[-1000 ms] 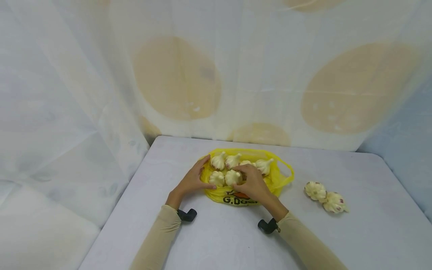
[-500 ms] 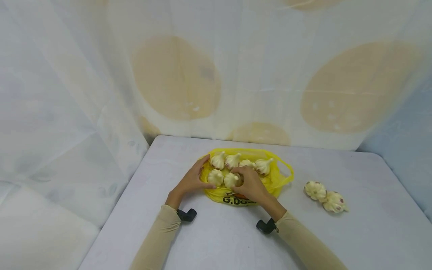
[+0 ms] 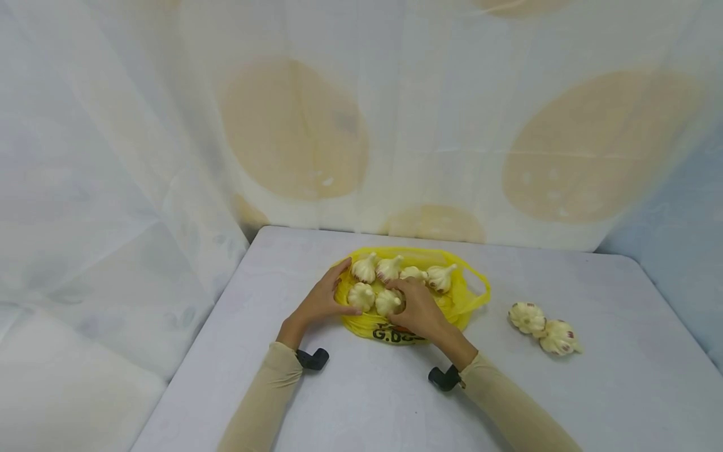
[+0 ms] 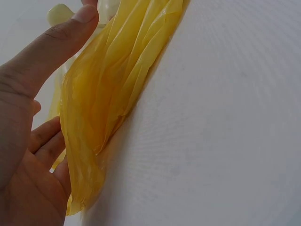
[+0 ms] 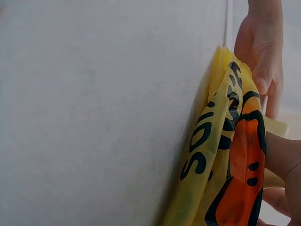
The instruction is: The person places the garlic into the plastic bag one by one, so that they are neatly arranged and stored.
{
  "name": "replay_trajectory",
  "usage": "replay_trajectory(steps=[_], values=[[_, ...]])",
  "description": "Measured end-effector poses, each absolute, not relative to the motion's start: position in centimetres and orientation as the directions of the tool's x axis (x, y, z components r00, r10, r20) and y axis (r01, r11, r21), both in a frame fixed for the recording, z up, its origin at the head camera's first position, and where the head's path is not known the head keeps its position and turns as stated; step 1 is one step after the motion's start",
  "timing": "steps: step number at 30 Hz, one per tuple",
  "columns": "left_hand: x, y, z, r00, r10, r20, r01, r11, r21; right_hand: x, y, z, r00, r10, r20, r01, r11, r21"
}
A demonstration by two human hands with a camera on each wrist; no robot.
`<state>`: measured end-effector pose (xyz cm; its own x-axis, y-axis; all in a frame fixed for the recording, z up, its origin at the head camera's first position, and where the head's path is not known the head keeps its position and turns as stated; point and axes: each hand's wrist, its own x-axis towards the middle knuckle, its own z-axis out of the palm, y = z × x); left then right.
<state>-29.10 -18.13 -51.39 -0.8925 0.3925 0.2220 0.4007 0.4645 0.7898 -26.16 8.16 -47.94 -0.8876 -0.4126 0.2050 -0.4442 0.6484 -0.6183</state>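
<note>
A yellow plastic bag (image 3: 361,325) with dark print lies on the table, its mouth facing up. Several garlic bulbs (image 3: 364,270) show inside it. My left hand (image 3: 319,298) rests at the bag's left end, thumb and fingers spread apart. In the left wrist view its thumb (image 4: 56,42) reaches over the bag's near side, with the other fingers partly behind the plastic. My right hand (image 3: 422,307) reaches over the near rim and holds a garlic bulb (image 3: 387,302) between thumb and fingers. In the right wrist view the printed plastic (image 5: 244,155) hides most of that hand.
Two garlic bulbs, one (image 3: 528,317) behind the other (image 3: 559,339), lie touching each other on the table (image 3: 361,402), right of the bag. A loop handle (image 3: 480,289) sticks out at the bag's right end. A patterned curtain (image 3: 440,157) hangs behind the table.
The right hand has shifted slightly left with the garlic bulb in its fingers, and the bulb beside it moved a little left too. The left hand has stayed in place.
</note>
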Motion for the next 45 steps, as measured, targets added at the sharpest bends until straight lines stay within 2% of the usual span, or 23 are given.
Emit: replay_trajectory(steps=[25, 33, 41, 45], values=[[-29.2, -18.1, -51.5, -0.896, 0.387, 0.216, 0.392, 0.465, 0.794, -25.5, 8.4, -47.5, -0.891, -0.394, 0.227, -0.444, 0.645, -0.622], [-29.1, -18.1, -51.5, -0.893, 0.390, 0.224, 0.401, 0.464, 0.790, -25.1, 9.1, -46.1, -0.879, -0.411, 0.241, -0.457, 0.583, -0.671], [-29.0, -18.1, -51.6, -0.895, 0.392, 0.213, 0.392, 0.463, 0.795, -24.8, 10.6, -44.9, -0.879, -0.425, 0.214, -0.448, 0.586, -0.675], [-29.1, -18.1, -51.6, -0.892, 0.394, 0.221, 0.400, 0.461, 0.792, -24.6, 12.0, -44.0, -0.874, -0.414, 0.253, -0.467, 0.575, -0.672]])
